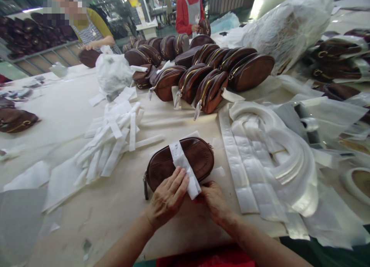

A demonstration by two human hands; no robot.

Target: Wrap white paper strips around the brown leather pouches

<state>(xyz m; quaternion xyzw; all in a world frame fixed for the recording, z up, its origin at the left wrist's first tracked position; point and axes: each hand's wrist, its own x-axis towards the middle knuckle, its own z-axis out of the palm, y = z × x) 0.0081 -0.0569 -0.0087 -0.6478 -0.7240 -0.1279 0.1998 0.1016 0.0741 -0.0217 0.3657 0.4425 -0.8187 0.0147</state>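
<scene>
A small brown leather zip pouch (157, 163) lies on the table in front of me, with a white wrapping strip (174, 149) across its middle. My left hand (169, 197) rests flat on the strip and the pouch, fingers stretched out. At the pouch's near right edge, beside the strip's loose end, my right hand (215, 201) has its fingers curled in. Its fingertips are partly hidden, and what they pinch I cannot make out. A zip pull (145, 186) hangs at the pouch's left end.
Several brown pouches (212, 89) stand in rows farther back. Loose white strips (115, 143) lie to the left, and stacked clear plastic sleeves (245, 174) to the right. A large plastic bag (289, 27) sits at back right. Two co-workers (96, 27) handle pouches across the table.
</scene>
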